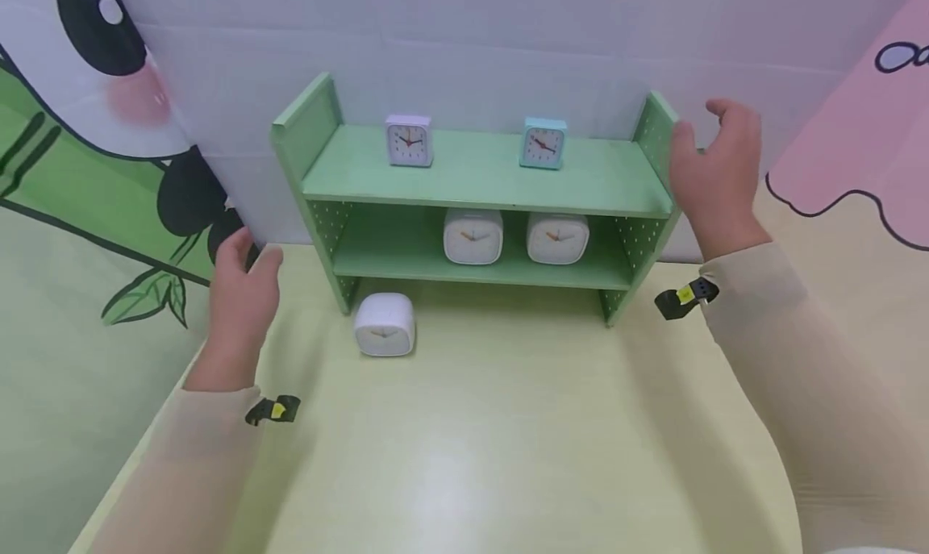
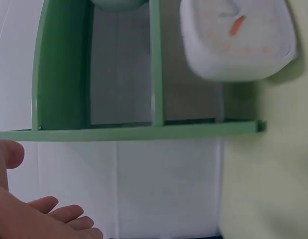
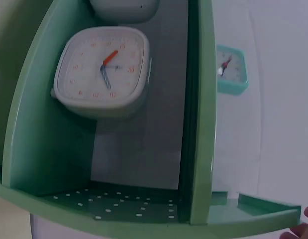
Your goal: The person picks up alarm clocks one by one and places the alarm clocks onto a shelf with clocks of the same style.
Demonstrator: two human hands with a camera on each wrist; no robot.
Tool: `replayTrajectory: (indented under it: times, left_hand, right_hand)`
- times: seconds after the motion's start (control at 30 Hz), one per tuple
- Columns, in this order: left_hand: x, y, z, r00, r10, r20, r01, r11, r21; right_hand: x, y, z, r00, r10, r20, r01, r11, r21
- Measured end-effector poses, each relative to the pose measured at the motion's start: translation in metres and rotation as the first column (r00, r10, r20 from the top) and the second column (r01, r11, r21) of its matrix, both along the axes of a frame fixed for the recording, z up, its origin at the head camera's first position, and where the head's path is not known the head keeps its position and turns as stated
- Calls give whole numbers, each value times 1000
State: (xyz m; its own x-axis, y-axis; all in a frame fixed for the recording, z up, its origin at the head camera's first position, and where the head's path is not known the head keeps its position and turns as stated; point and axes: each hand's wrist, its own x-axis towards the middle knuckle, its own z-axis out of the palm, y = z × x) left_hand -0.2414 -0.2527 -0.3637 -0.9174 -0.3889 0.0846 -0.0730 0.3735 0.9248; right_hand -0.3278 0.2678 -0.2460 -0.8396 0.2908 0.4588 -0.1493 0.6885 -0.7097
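A green two-tier shelf (image 1: 479, 175) stands against the wall at the table's far side. My right hand (image 1: 718, 163) is raised beside its right side panel (image 1: 656, 143), thumb and fingers spread apart and the thumb right at the panel's edge. Out to the left of the shelf, my left hand (image 1: 245, 300) hovers with thumb and fingers apart, holding nothing. On the upper board sit a small purple clock (image 1: 410, 142) and a small teal clock (image 1: 543, 144). Two white rounded clocks (image 3: 104, 69) occupy the lower tier. Another white clock (image 1: 385, 325) rests on the table by the shelf's left foot.
The pale yellow table (image 1: 464, 433) extends from the shelf towards me. Behind it hangs a whitish wall covering (image 1: 501, 62). Cartoon figures decorate the left side and the pink area (image 1: 864, 127) at right. Each wrist wears a black strap (image 1: 274, 410) with a yellow mark.
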Motion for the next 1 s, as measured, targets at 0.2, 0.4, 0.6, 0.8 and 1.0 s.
replayTrajectory:
  times: [0.2, 0.4, 0.6, 0.8, 1.0]
  left_hand:
    - [22, 17, -37, 999, -33, 36, 32, 999, 27]
    - [34, 32, -66, 997, -52, 57, 48, 997, 55]
    - [38, 46, -79, 997, -72, 20, 71, 996, 61]
    - [38, 61, -101, 996, -68, -51, 71, 996, 57]
    - [37, 77, -124, 991, -46, -128, 63, 989, 132]
  right_hand:
    - [-21, 18, 9, 969, 73, 236, -51, 994, -99]
    - [-34, 20, 6, 947, 219, 235, -119, 919, -376]
    - [-33, 20, 0, 951, 253, 178, -96, 789, -606]
    - [-34, 15, -3, 968, 210, 135, -77, 764, -640]
    - [-33, 12, -7, 972, 194, 132, -79, 801, -594]
